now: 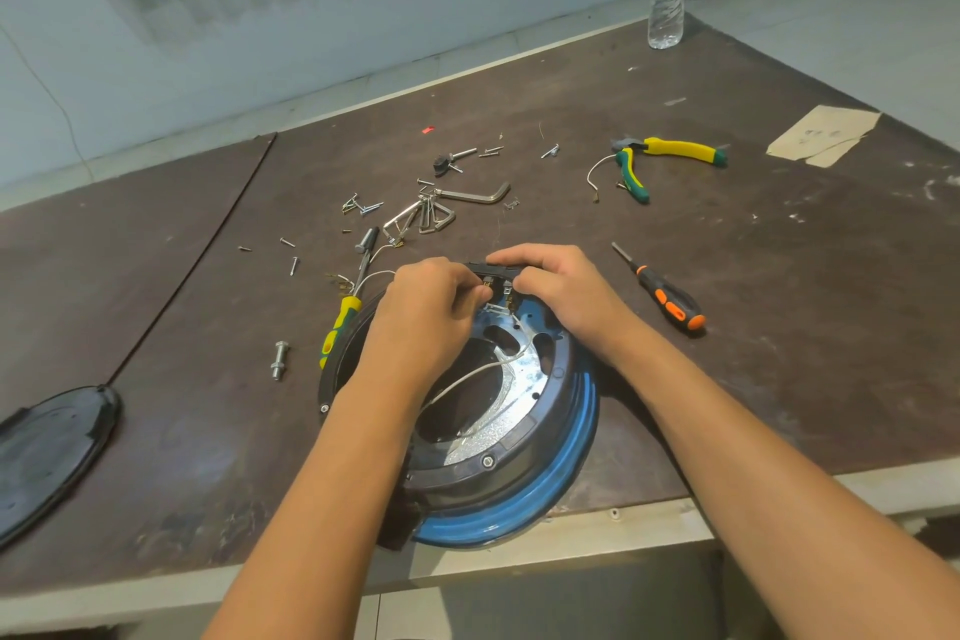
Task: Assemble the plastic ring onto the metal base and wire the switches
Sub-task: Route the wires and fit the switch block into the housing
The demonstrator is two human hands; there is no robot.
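The left forearm reaches forward over the black plastic ring (pixel 524 457), which sits on the round blue metal base (pixel 582 447) at the near edge of the dark brown table (pixel 727 353); the left hand (pixel 431 299) curls its fingers and pinches, as far as the view allows, the brass terminals (pixel 491 283) under the small black switch block (pixel 493 269); the right hand (pixel 561 286), just beside it, grips that block from above at the ring's far rim; a thin white wire (pixel 467 376) loops across the centre below both hands.

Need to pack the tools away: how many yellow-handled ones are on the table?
2. The pliers lie toward the far right of the table; a yellow-handled tool lies left of the black ring, beside the left hand. The forearms could hide more.
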